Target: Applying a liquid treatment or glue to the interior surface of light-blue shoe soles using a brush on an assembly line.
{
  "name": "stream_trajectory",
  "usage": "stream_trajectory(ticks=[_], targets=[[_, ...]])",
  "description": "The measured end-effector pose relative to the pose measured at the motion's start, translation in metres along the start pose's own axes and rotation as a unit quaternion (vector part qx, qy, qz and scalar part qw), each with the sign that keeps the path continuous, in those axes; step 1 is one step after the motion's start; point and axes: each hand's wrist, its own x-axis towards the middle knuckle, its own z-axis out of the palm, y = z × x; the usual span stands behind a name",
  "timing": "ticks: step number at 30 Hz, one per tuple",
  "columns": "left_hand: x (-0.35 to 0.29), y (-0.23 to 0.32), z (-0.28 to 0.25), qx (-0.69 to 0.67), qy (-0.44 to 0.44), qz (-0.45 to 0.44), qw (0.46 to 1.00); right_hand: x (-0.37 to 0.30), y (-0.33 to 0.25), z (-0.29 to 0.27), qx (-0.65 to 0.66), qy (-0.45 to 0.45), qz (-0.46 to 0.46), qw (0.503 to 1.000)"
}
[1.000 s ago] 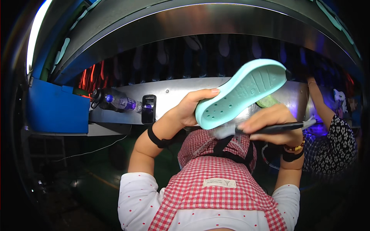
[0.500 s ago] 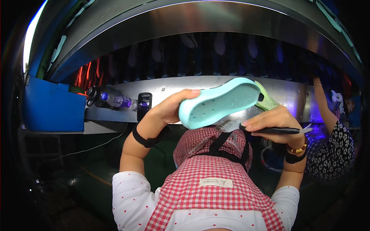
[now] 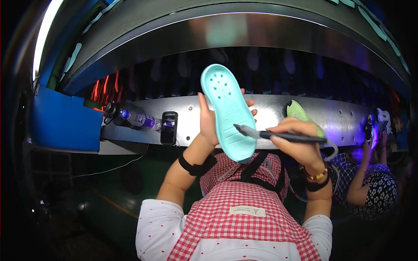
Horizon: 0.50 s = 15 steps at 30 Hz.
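Note:
A teal shoe sole (image 3: 226,104) stands nearly upright in front of me, with a cluster of holes at its far end and faint grooves lower down. My left hand (image 3: 208,119) is closed around it from behind, fingertips showing along its right edge. Between the fingers of my right hand (image 3: 300,139) is a black-handled brush (image 3: 283,135), its head over the lower half of the sole. I cannot tell for certain whether the bristles touch it. Past my right hand lies a light green shoe piece (image 3: 300,113) on the metal bench (image 3: 272,104).
A phone-like black device (image 3: 169,127) and a clear bottle (image 3: 141,119) lie on the bench at left, beside a blue box (image 3: 65,119). Beyond the bench runs a dark rack holding several soles. At far right, another person (image 3: 370,182) works at the bench.
The sole has turned from lying sideways to nearly upright and moved slightly left. The brush has come from below the sole to over its face. The light green piece now shows more fully.

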Motion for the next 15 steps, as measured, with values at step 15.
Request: stream_trajectory(ticks=[15], targets=[[0.002,-0.021,0.007,0.003,0.033,0.097,0.995,0.005,-0.012,0.008,-0.024,-0.001,-0.062,0.998]])
